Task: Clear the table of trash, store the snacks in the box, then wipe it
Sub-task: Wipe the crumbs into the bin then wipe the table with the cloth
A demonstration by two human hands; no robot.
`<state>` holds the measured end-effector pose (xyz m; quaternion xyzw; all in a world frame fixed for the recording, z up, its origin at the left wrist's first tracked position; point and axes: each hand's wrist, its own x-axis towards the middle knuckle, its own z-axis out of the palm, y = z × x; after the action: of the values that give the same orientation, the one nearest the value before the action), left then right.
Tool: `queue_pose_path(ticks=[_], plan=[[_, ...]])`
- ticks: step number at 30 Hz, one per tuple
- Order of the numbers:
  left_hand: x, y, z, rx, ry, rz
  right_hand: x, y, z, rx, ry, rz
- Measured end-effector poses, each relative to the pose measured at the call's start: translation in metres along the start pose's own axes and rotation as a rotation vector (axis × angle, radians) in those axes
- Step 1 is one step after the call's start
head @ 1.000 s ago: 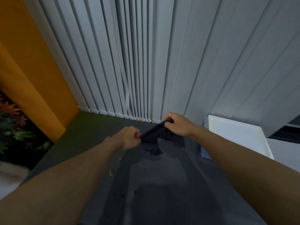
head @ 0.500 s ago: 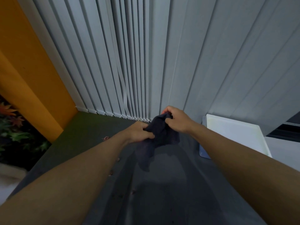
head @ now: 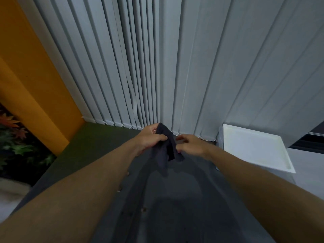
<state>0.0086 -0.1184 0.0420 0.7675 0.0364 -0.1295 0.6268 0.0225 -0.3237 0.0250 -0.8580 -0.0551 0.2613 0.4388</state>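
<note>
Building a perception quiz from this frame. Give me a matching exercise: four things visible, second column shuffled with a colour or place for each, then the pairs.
Column 1:
1. cloth
2. box lid
3. wall panel
4. blinds

Column 2:
A. orange, at far left
B. white, at right beside the grey surface
C. pale grey, hanging vertically at the back
D. dark, bunched between the left hand and right hand

Pairs: 1-D, 2-B, 3-A, 4-C
</note>
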Motion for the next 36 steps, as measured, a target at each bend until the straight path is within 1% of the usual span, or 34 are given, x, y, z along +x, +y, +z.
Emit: queue_pose_path(ticks=[1,3,5,6,8,10,13,16,19,22,24,28,30,34,36], plan=[[0.0,-0.001,-0.001,-0.019,0.002,0.0,-0.002,0.0,0.003,0.032,-0.052,-0.028],[0.001,-0.002,-0.001,-0.049,-0.007,-0.007,-0.003,0.001,0.005,0.08,-0.089,-0.053],[0.001,-0.002,-0.003,-0.043,-0.003,-0.019,0.0,0.003,0.005,0.079,-0.062,-0.056],[0.001,-0.003,-0.004,-0.008,0.022,-0.024,0.002,0.003,0.004,0.031,-0.021,-0.064],[0.004,-0.009,-0.009,0.105,0.096,-0.016,0.004,0.003,-0.001,-0.133,0.079,-0.092],[0.003,-0.014,-0.014,0.218,0.151,0.007,0.002,-0.003,-0.006,-0.245,0.135,-0.112],[-0.002,-0.014,-0.018,0.311,0.154,0.093,0.002,-0.011,-0.013,-0.256,0.166,-0.137],[-0.005,-0.012,-0.023,0.64,0.09,0.185,0.004,-0.017,-0.017,-0.272,0.152,-0.164],[-0.006,-0.011,-0.028,0.767,0.13,0.164,0.005,-0.019,-0.021,-0.329,0.137,-0.218],[-0.006,-0.011,-0.029,0.838,0.173,0.177,0.006,-0.018,-0.022,-0.401,0.183,-0.252],[-0.007,-0.011,-0.03,0.865,0.145,0.213,0.006,-0.017,-0.022,-0.419,0.184,-0.261],[-0.008,-0.017,-0.034,0.831,0.007,0.228,0.009,-0.01,-0.02,-0.464,0.098,-0.228],[-0.008,-0.024,-0.034,0.865,-0.036,0.192,0.011,-0.005,-0.015,-0.477,0.054,-0.206],[-0.008,-0.042,-0.029,1.059,-0.117,0.05,0.02,0.009,0.004,-0.472,-0.044,-0.118],[-0.006,-0.054,-0.025,1.095,-0.115,0.002,0.024,0.018,0.015,-0.475,-0.027,-0.106]])
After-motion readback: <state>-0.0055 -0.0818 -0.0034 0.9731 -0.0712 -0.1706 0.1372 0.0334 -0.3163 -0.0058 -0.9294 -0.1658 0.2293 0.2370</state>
